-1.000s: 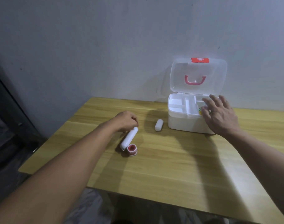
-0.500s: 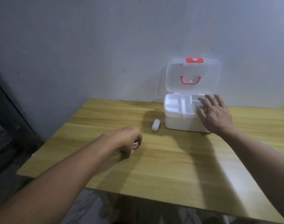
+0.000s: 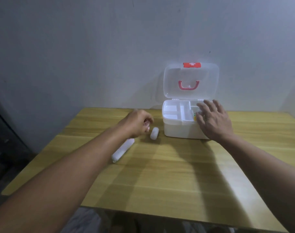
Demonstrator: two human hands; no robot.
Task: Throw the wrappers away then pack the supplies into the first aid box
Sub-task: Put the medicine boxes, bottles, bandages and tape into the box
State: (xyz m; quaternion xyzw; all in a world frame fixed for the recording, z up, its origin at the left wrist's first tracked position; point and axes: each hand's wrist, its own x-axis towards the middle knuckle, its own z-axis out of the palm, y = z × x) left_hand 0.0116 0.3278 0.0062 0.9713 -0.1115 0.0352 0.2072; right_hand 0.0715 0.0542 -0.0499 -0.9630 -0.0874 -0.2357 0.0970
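The white first aid box (image 3: 180,130) stands open at the back of the wooden table (image 3: 168,179), its clear lid (image 3: 190,81) with a red handle leaning upright. My right hand (image 3: 214,120) rests spread over the box's front right rim, holding nothing. My left hand (image 3: 136,123) hovers left of the box, its fingers closed on a small pink tape roll (image 3: 147,127), mostly hidden. A short white bandage roll (image 3: 154,133) lies just right of that hand. A long white roll (image 3: 123,150) lies on the table under my left forearm.
The box's inner tray has several compartments; something green and yellow (image 3: 195,116) shows by my right fingers. A grey wall stands right behind the table. A dark object (image 3: 2,140) stands off the table's left side.
My left hand picked the pink tape roll up off the table and moved it up and right toward the box. The long roll lies uncovered again. My right hand stayed on the box.
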